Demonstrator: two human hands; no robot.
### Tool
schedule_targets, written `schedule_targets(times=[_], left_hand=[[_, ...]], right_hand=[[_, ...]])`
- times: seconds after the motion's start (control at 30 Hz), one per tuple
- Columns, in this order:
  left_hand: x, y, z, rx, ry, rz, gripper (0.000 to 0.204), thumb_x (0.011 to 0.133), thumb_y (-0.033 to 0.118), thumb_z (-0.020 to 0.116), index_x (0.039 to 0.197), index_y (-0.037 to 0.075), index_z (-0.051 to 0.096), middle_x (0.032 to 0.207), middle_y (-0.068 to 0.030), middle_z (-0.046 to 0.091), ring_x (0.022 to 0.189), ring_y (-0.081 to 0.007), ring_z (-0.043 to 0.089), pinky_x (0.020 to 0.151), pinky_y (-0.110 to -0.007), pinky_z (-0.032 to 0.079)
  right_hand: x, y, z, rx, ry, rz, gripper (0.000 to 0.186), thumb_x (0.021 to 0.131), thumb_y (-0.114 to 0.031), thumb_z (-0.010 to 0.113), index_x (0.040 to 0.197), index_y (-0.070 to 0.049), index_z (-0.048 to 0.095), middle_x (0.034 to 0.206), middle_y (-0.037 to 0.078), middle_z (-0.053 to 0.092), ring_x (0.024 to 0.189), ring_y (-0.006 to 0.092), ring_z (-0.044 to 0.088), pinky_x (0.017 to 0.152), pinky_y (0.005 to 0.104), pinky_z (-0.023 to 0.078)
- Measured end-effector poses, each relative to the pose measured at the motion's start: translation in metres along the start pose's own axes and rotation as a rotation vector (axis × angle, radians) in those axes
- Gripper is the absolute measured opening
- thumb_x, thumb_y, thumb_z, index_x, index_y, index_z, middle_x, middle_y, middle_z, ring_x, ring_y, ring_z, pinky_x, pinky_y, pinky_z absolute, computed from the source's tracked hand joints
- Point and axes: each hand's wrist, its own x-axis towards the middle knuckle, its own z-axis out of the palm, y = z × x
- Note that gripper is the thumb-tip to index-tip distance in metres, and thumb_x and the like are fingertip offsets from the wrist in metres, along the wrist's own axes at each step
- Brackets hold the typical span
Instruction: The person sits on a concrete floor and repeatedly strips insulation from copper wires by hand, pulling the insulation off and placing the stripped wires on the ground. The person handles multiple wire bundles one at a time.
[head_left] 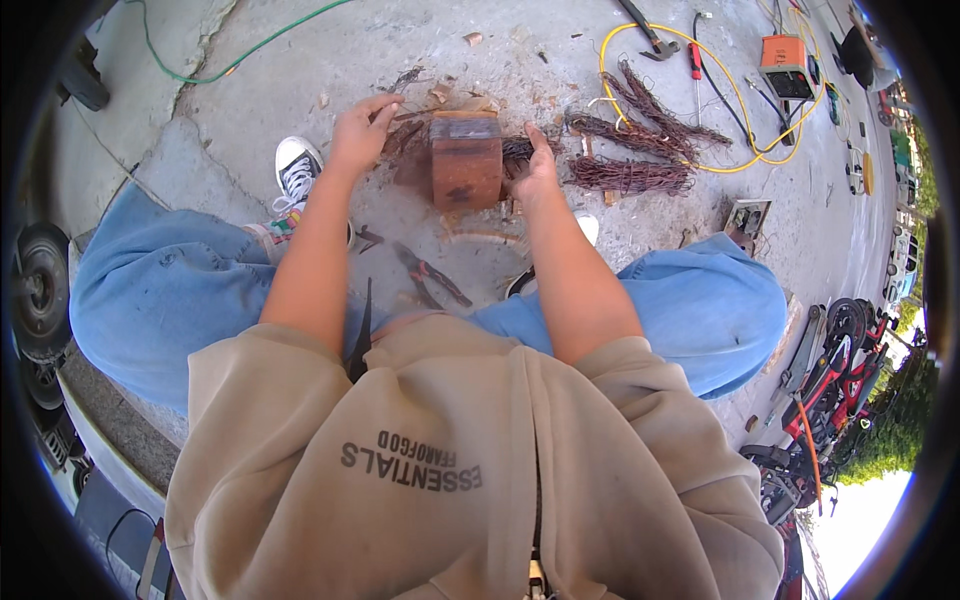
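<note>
A rust-brown metal core (466, 165), blocky with a curved top, stands on the concrete between my feet. Dark wire strands stick out at its right side. At its upper left is my left hand (362, 137), fingers stretched toward the core and apart from each other. My right hand (537, 170) is upright beside the core's right side, palm facing it, fingers extended; whether it touches is unclear. Neither hand visibly holds anything. Several bundles of reddish-brown wire (632, 176) lie just to the right. Pliers with red-and-black handles (432, 275) rest in front of the core.
Debris surrounds the core. Farther right lie a hammer (652, 38), a red-handled screwdriver (695, 68), a yellow cable (603, 62) and an orange box-shaped device (783, 55). A green hose (225, 75) runs across the far left. A red-and-black bike (850, 370) is at right.
</note>
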Motion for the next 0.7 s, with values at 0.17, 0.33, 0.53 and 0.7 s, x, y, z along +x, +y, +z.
schedule_targets(times=[0.17, 0.33, 0.53, 0.7], left_hand=[[-0.004, -0.014, 0.000, -0.413, 0.018, -0.448, 0.044, 0.092, 0.037, 0.062, 0.121, 0.004, 0.062, 0.100, -0.0100, 0.067, 0.083, -0.0152, 0.062, 0.075, -0.029, 0.051], [-0.039, -0.018, 0.002, -1.105, -0.268, -0.950, 0.087, 0.088, 0.072, 0.042, 0.140, 0.002, 0.043, 0.132, -0.0181, 0.055, 0.116, -0.0271, 0.056, 0.101, -0.041, 0.044], [-0.051, -0.042, 0.004, -1.220, -0.252, -0.977, 0.064, 0.095, 0.050, 0.048, 0.141, 0.005, 0.042, 0.142, -0.0178, 0.046, 0.126, -0.0313, 0.048, 0.106, -0.045, 0.041], [-0.050, -0.024, 0.023, -0.991, -0.451, -0.883, 0.043, 0.088, 0.016, 0.070, 0.127, 0.005, 0.056, 0.135, -0.0130, 0.052, 0.121, -0.0256, 0.053, 0.103, -0.038, 0.047]], right_hand=[[0.023, 0.010, -0.016, -0.194, -0.221, 0.106, 0.024, 0.092, -0.021, 0.061, 0.108, -0.004, 0.062, 0.106, 0.011, 0.065, 0.099, 0.0272, 0.064, 0.086, 0.0418, 0.054], [0.005, 0.001, -0.005, -0.352, -0.270, 0.111, 0.024, 0.097, -0.013, 0.052, 0.113, 0.001, 0.060, 0.108, 0.015, 0.065, 0.099, 0.0272, 0.064, 0.085, 0.0387, 0.058], [0.013, 0.000, -0.007, -0.345, -0.298, 0.156, 0.025, 0.097, -0.014, 0.052, 0.116, 0.001, 0.060, 0.113, 0.016, 0.064, 0.102, 0.0274, 0.065, 0.087, 0.0417, 0.057], [0.018, 0.002, -0.011, -0.430, -0.443, 0.221, 0.024, 0.097, -0.012, 0.051, 0.115, 0.001, 0.060, 0.113, 0.015, 0.064, 0.101, 0.0250, 0.064, 0.088, 0.0352, 0.056]])
